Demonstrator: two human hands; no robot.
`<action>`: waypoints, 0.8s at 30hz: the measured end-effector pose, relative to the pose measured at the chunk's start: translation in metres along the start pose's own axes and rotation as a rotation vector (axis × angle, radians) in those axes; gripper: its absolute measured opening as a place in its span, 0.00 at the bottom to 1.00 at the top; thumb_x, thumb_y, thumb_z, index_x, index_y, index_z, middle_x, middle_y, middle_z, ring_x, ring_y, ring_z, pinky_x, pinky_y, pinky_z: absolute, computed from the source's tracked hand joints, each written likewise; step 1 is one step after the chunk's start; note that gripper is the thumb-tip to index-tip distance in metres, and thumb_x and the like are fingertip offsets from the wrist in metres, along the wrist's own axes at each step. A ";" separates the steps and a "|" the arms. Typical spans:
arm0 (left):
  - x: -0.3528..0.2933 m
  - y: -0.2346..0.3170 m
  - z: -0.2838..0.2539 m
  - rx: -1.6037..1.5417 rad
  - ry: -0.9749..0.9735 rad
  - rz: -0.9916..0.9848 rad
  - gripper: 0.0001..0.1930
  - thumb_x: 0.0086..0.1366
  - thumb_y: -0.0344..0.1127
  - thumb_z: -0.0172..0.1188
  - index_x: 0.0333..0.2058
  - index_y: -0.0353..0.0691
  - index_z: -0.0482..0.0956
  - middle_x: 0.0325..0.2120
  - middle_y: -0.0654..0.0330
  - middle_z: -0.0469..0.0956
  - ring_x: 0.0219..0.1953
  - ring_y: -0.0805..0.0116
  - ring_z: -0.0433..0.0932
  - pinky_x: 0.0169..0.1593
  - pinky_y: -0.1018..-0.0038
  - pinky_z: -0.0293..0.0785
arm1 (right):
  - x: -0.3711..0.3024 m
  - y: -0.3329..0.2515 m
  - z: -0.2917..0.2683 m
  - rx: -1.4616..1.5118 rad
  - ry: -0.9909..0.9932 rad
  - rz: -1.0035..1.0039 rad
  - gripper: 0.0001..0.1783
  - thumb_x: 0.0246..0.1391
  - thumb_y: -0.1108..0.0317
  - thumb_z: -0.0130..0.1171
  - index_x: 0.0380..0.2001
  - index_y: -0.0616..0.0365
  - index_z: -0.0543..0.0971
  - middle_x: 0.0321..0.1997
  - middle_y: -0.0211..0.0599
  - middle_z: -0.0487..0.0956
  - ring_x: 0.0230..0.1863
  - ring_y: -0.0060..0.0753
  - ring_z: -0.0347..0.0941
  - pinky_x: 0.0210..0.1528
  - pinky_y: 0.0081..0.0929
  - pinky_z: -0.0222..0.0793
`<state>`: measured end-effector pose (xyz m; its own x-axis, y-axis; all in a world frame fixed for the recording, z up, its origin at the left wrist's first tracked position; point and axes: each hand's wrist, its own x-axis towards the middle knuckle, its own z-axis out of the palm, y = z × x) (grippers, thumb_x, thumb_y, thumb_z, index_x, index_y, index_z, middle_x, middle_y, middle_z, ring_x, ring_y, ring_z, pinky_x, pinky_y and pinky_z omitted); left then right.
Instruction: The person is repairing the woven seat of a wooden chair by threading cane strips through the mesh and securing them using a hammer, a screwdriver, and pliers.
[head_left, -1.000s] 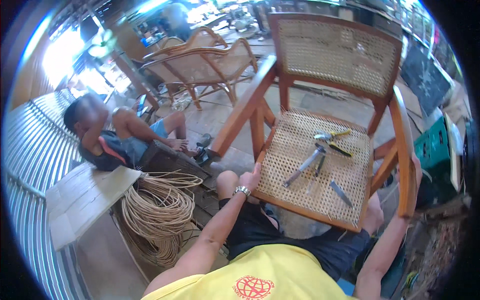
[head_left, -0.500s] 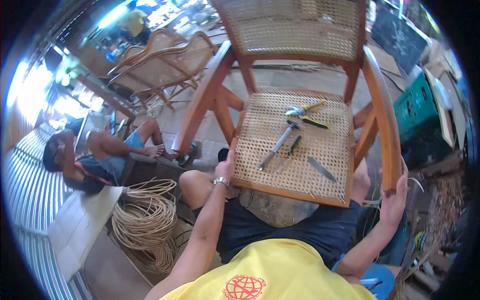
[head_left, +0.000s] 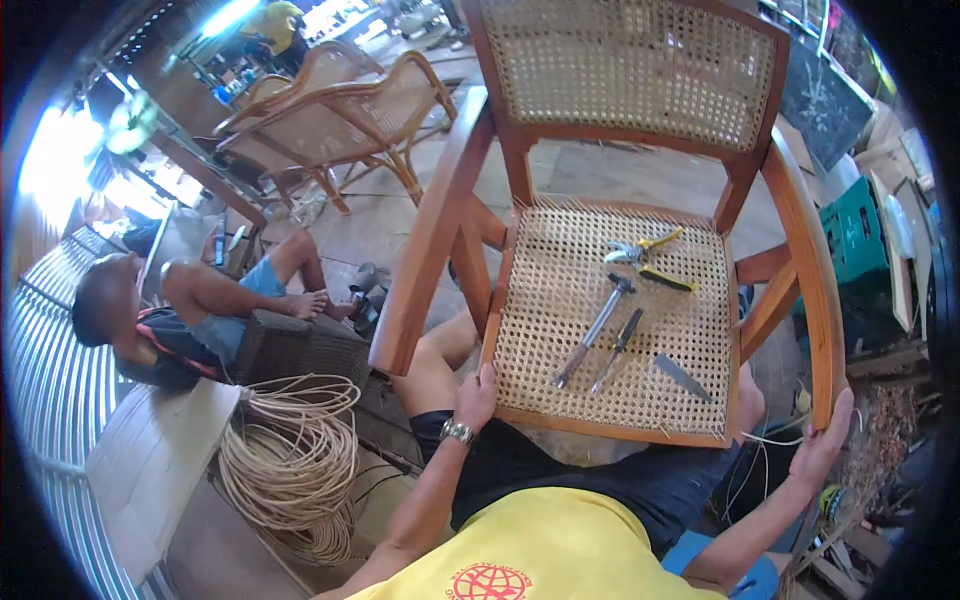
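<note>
A wooden armchair (head_left: 610, 426) with woven cane seat and back stands before me, its seat front over my thighs. My left hand (head_left: 476, 398), a metal watch on its wrist, is closed around the left front corner of the seat frame. At the front end of the right armrest (head_left: 815, 290), my right hand (head_left: 824, 440) grips the wood; some of its fingers are hidden. On the cane lie snips (head_left: 625, 252) with yellow and black handles, a hammer (head_left: 594, 334), a black-handled screwdriver-like tool (head_left: 620, 345) and a flat metal blade (head_left: 682, 377).
A coil of rattan strands (head_left: 285, 465) lies at my left. Beyond it a person (head_left: 190, 315) sits with legs raised. Rattan chairs (head_left: 340, 110) stand farther back. At the right are a green crate (head_left: 862, 255) and wood scraps (head_left: 850, 575). Loose strands (head_left: 775, 440) hang near my right hand.
The chair, its tools and both my hands appear farther right and lower. Much of this shift comes with the whole view. The seated person's head has turned.
</note>
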<state>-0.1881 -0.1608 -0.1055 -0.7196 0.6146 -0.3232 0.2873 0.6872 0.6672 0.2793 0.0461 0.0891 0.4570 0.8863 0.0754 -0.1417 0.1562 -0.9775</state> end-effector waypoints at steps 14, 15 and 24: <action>-0.131 0.145 0.011 -0.485 -0.745 0.774 0.37 0.58 0.39 0.74 0.63 0.37 0.67 0.64 0.50 0.67 0.64 0.57 0.68 0.65 0.63 0.65 | -0.163 -0.007 0.071 -0.203 -1.153 0.449 0.38 0.69 0.33 0.35 0.44 0.60 0.77 0.23 0.26 0.70 0.25 0.18 0.63 0.27 0.18 0.56; -0.129 0.138 0.023 -0.497 -0.936 0.834 0.41 0.58 0.39 0.74 0.66 0.38 0.64 0.69 0.53 0.62 0.66 0.61 0.66 0.66 0.65 0.64 | -0.172 0.006 0.075 -0.233 -1.278 0.527 0.41 0.68 0.30 0.32 0.47 0.60 0.76 0.24 0.27 0.70 0.25 0.17 0.63 0.28 0.18 0.57; -0.109 0.058 -0.093 -0.360 -0.684 0.373 0.06 0.67 0.31 0.63 0.36 0.34 0.81 0.29 0.64 0.78 0.30 0.79 0.70 0.34 0.78 0.67 | -0.133 0.033 0.058 -0.125 -1.028 0.454 0.46 0.67 0.29 0.21 0.45 0.60 0.77 0.21 0.24 0.68 0.24 0.17 0.60 0.28 0.18 0.57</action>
<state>-0.1521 -0.2238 0.0313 -0.0447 0.9540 -0.2965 0.1281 0.2998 0.9454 0.1625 -0.0415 0.0582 -0.5620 0.7968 -0.2217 0.0045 -0.2651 -0.9642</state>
